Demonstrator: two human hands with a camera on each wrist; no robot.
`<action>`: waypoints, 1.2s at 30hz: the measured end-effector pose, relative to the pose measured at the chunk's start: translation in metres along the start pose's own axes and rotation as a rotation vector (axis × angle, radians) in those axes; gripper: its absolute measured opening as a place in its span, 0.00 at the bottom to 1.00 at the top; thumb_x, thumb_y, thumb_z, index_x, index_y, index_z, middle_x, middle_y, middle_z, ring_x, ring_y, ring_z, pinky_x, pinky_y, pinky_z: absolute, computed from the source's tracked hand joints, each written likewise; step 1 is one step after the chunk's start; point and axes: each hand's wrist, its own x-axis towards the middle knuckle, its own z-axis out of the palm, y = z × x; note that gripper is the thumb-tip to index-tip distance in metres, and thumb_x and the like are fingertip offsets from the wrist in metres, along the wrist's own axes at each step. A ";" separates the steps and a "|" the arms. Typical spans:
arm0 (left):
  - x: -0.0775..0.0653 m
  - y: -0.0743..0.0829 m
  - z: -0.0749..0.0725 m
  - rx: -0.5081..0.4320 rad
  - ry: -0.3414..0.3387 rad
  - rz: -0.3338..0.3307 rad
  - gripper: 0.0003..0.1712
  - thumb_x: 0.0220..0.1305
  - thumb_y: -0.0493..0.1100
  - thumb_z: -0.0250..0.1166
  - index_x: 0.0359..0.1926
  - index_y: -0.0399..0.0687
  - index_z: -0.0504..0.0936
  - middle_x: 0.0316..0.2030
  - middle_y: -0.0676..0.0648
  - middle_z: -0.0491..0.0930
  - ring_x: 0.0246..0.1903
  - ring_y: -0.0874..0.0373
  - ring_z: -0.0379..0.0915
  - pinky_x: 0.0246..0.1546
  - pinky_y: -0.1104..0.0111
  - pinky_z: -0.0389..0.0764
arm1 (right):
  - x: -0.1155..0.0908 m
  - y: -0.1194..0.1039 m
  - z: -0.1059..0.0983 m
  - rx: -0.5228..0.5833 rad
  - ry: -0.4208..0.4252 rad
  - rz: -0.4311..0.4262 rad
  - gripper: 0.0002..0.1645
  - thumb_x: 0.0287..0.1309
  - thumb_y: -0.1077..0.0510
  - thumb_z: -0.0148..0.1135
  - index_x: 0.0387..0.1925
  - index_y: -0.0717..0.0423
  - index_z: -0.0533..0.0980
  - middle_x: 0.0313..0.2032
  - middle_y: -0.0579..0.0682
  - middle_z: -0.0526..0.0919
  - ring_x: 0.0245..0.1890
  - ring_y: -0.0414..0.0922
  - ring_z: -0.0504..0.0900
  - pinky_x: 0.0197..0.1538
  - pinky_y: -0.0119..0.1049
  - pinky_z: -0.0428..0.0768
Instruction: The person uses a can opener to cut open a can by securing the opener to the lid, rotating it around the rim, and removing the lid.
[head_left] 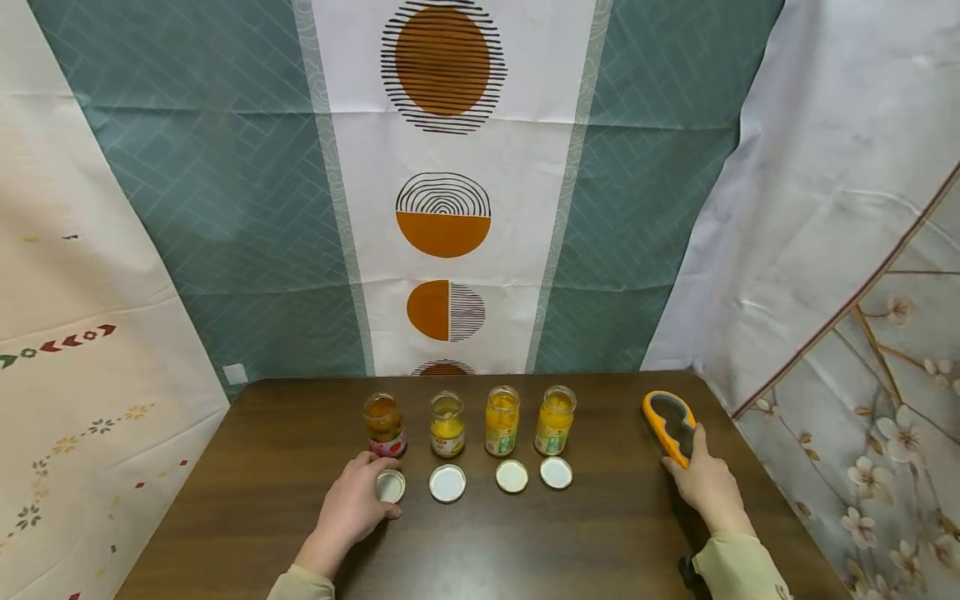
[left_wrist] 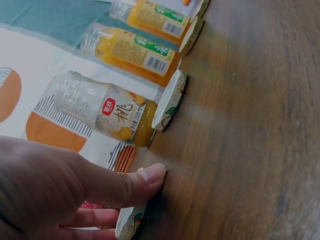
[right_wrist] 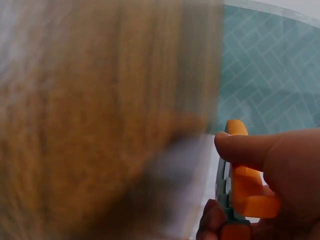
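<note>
At the left of the row, my left hand (head_left: 351,502) pinches a white jar lid (head_left: 391,486) by its rim, thumb on the near side and fingers beyond. In the left wrist view the lid (left_wrist: 131,220) is low over the wood, partly covered by the thumb. Just behind it stands an uncapped jar (head_left: 384,423) with amber contents and a pink label. At the right, my right hand (head_left: 711,487) grips an orange and grey jar opener (head_left: 663,435), its loop pointing away. The right wrist view shows the thumb pressed along its orange side (right_wrist: 246,185).
Three more uncapped jars with yellow contents continue the row: one half-full jar (head_left: 447,427), then two fuller jars (head_left: 502,423) (head_left: 555,423). Before each lies a loose lid (head_left: 447,483) (head_left: 512,476) (head_left: 556,472). The brown table (head_left: 247,467) meets hanging cloth (head_left: 225,250) at the back.
</note>
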 end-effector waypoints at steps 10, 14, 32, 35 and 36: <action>-0.001 0.003 0.004 -0.008 0.006 0.016 0.39 0.26 0.48 0.86 0.48 0.56 0.84 0.46 0.47 0.77 0.45 0.48 0.73 0.34 0.50 0.79 | 0.000 0.012 0.000 -0.040 -0.046 0.040 0.64 0.65 0.33 0.54 0.71 0.79 0.35 0.47 0.89 0.67 0.40 0.77 0.74 0.41 0.65 0.76; -0.001 0.004 0.005 -0.003 0.008 0.006 0.39 0.26 0.49 0.87 0.48 0.57 0.84 0.46 0.48 0.76 0.45 0.48 0.73 0.35 0.50 0.79 | -0.003 0.012 -0.006 -0.051 -0.054 0.099 0.63 0.58 0.26 0.56 0.60 0.84 0.53 0.41 0.85 0.71 0.36 0.73 0.76 0.35 0.62 0.77; -0.005 0.005 -0.028 -0.073 0.010 0.015 0.41 0.32 0.54 0.84 0.54 0.56 0.83 0.48 0.48 0.77 0.46 0.50 0.74 0.40 0.50 0.80 | -0.007 0.013 -0.020 -0.111 -0.155 0.161 0.65 0.48 0.13 0.48 0.42 0.77 0.63 0.23 0.62 0.79 0.27 0.59 0.77 0.27 0.53 0.76; -0.006 0.001 -0.048 -0.135 0.042 0.015 0.33 0.44 0.55 0.80 0.53 0.54 0.83 0.47 0.48 0.79 0.45 0.49 0.76 0.41 0.51 0.80 | -0.004 0.005 -0.028 -0.148 -0.135 0.158 0.73 0.47 0.10 0.41 0.52 0.81 0.61 0.36 0.78 0.72 0.33 0.71 0.74 0.30 0.60 0.75; -0.004 -0.002 -0.056 -0.149 0.065 0.017 0.30 0.48 0.56 0.78 0.53 0.53 0.83 0.46 0.47 0.80 0.43 0.49 0.77 0.41 0.51 0.80 | -0.001 0.001 -0.031 -0.163 -0.117 0.147 0.75 0.47 0.09 0.37 0.57 0.81 0.60 0.41 0.82 0.68 0.37 0.75 0.72 0.32 0.64 0.75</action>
